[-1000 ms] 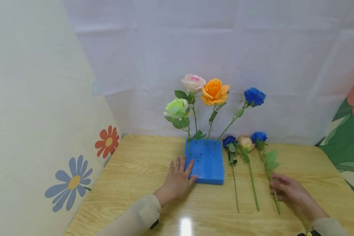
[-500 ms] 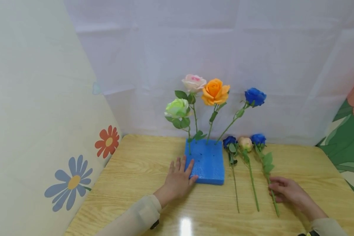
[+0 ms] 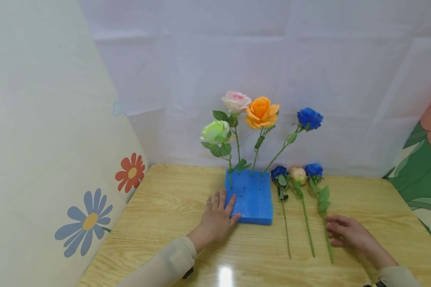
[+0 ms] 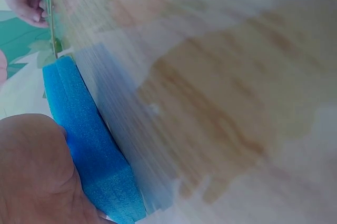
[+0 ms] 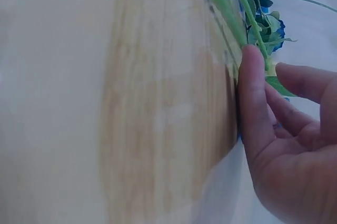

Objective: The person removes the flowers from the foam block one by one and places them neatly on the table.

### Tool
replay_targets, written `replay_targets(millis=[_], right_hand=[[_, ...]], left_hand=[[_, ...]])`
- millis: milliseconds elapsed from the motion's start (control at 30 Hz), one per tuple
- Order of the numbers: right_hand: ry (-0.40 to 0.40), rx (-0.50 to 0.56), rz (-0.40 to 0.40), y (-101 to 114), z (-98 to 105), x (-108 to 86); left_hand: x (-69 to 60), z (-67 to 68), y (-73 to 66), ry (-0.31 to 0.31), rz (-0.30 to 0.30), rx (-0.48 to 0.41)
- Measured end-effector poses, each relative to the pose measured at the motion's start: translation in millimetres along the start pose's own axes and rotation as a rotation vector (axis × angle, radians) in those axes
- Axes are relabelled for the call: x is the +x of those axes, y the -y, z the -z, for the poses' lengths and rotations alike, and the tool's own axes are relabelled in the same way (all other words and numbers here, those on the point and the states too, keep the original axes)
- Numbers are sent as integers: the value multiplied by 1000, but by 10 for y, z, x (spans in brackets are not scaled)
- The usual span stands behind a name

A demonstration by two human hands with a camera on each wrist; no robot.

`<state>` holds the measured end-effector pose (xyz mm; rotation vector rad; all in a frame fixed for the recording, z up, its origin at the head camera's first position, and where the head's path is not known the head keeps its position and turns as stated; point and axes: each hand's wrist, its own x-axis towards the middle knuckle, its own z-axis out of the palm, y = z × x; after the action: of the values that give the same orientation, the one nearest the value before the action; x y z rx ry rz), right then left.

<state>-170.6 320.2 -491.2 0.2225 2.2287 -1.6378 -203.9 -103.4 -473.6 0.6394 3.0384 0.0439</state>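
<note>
My left hand (image 3: 216, 221) lies flat with spread fingers on the left front part of a blue foam block (image 3: 253, 207); the left wrist view shows the palm against the block (image 4: 92, 145). My right hand (image 3: 350, 234) is at the stem of the rightmost lying blue rose (image 3: 314, 170), fingertips beside it. In the right wrist view a gap shows between the thumb and fingers of this hand (image 5: 295, 145). Left of that rose lie a peach rose (image 3: 298, 175) and a dark blue rose (image 3: 279, 172), stems toward me.
Upright in the block's back part stand a green rose (image 3: 215, 132), a pink rose (image 3: 236, 101), an orange rose (image 3: 262, 113) and a leaning blue rose (image 3: 310, 118). Several small holes show in the block. The wooden table (image 3: 172, 191) meets a white cloth (image 3: 186, 79) behind.
The rightmost blue rose's stem has swung left and lies more nearly parallel to the peach rose. My right hand has shifted slightly left with it. The left hand has stayed still.
</note>
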Motion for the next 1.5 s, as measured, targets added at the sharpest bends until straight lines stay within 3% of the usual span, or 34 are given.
replay_targets(millis=[200,433,667,1000,1300,1500], right_hand=[[-36,-35,-23,75,-7,-45],[-12,-94,90,265,-60,-95],[25,-67,158,507,-309,-86],[104,0,273,760,-628,23],[96,3,362,906,-809,92],[78,36,445,922,-931,199]], left_hand=[[7,-16,1,3,-2,2],[16,-26,16,-5,-7,10],[19,-28,33,6,0,18],[8,-24,13,-29,2,0],[0,-24,5,-36,0,-16],[22,-48,23,0,7,-9]])
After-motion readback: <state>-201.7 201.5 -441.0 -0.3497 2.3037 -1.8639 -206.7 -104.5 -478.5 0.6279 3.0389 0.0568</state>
